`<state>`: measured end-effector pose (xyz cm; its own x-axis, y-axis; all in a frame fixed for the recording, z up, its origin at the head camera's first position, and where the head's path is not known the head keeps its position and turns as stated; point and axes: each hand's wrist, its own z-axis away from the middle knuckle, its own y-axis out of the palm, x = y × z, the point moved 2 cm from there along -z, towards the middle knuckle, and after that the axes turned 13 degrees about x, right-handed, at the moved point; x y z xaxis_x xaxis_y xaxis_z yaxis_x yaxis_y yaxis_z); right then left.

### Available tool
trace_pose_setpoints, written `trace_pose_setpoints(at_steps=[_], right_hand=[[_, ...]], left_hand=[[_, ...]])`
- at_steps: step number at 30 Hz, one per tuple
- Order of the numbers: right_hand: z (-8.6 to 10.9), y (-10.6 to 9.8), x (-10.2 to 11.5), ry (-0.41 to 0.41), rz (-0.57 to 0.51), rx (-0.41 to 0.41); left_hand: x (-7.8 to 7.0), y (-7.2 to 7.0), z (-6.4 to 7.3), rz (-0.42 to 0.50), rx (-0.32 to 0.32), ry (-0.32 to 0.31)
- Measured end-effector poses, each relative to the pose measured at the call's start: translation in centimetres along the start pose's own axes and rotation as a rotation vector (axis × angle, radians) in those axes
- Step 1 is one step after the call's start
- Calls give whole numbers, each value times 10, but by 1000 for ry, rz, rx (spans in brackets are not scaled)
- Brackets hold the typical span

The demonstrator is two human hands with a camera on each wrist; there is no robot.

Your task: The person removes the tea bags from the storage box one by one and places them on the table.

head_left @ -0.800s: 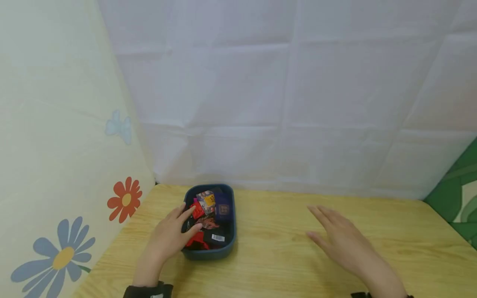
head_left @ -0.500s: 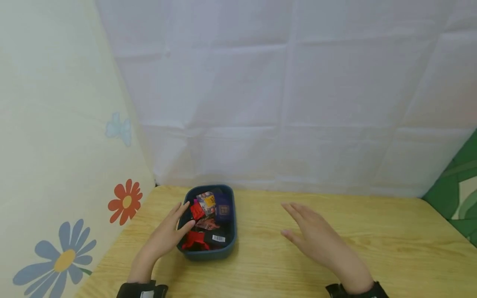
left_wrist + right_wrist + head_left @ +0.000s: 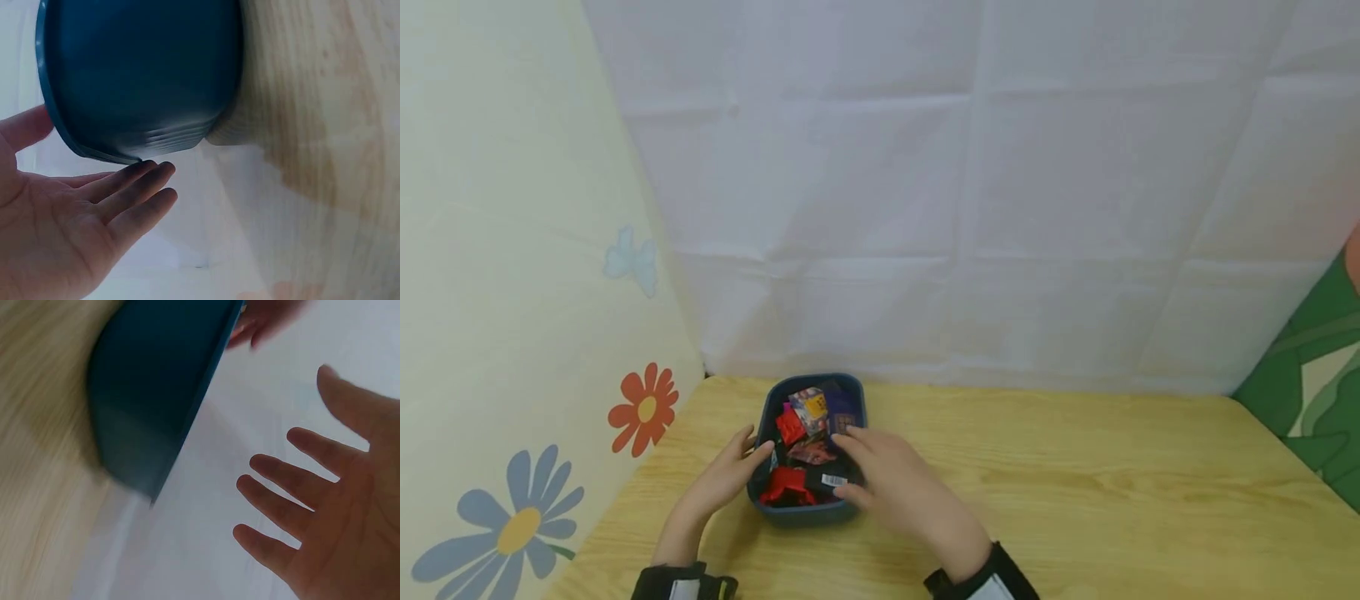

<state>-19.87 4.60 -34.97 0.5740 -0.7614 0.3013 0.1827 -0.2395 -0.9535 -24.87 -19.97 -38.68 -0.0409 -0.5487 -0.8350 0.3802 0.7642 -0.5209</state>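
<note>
A dark blue plastic basket point(image 3: 808, 517) stands on the table, filled with small packets. My left hand point(image 3: 718, 482) is at its left side; in the left wrist view the straight fingers point(image 3: 134, 194) lie along the outer wall and the thumb is at the rim. Whether they press on it I cannot tell. My right hand point(image 3: 898, 485) hovers at the basket's right rim, and the right wrist view shows its fingers point(image 3: 275, 506) spread and apart from the wall. Inside are red packets point(image 3: 786, 486), a black packet with a barcode label point(image 3: 833, 481) and a colourful packet point(image 3: 810, 408).
The light wooden table point(image 3: 1075, 483) stretches to the right of the basket. A white sheet point(image 3: 962, 208) hangs behind it. A panel with printed flowers point(image 3: 512, 333) stands on the left, and a green patterned panel point(image 3: 1315, 392) on the right.
My right hand has swept left across the table to the basket's right side. My left hand has drawn back slightly left, from over the packets to the left rim.
</note>
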Motion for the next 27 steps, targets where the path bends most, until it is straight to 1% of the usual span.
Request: trace_pose_setpoints(at_steps=[4, 6, 9, 13, 16, 19, 22, 27], right_hand=[[-23, 10, 31, -84, 146, 19], [-33, 15, 42, -114, 185, 16], [-45, 22, 50, -110, 204, 23], [-57, 33, 49, -66, 181, 56], [-65, 39, 44, -61, 141, 85], [-70, 44, 40, -63, 113, 109], [-72, 48, 36, -67, 105, 110], [-75, 50, 35, -90, 90, 76]], left_hand=[[5, -1, -1, -1, 8, 37], [9, -2, -2, 0, 14, 62], [13, -1, -2, 25, 36, 85], [19, 2, -2, 69, 67, 91], [21, 2, -1, 84, 73, 78], [22, 1, 0, 118, 95, 62], [23, 0, 1, 163, 120, 55], [24, -4, 1, 212, 156, 49]])
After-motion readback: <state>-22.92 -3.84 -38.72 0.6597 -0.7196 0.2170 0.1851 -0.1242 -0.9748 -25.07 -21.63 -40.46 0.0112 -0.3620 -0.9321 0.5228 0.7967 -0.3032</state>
